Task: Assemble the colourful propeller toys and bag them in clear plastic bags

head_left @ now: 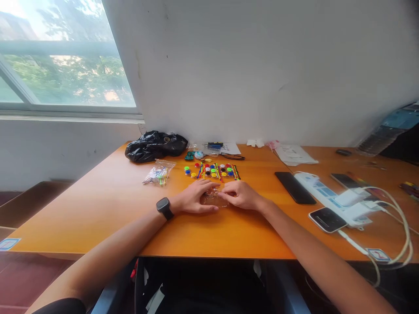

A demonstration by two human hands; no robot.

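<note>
A small clear plastic bag [211,199] lies on the table between my hands; its contents are too faint to make out. My left hand [195,197], with a black watch [164,208] on the wrist, rests at the bag's left side, fingers stretched out and thumb apart. The fingers of my right hand [241,195] are pinched together at the bag's right edge. Just beyond them stand rows of small round pots with coloured lids [212,170], among them bundles of thin coloured sticks [236,172]. A second clear bag [159,172] with small pieces inside lies to the left.
At the back are a black plastic bag [153,146], papers [231,148] and a dark cable [232,156]. A black phone [294,187], a white power strip [322,192] with chargers and cables, and another device [327,219] lie right. The table's front edge [216,256] runs below my forearms.
</note>
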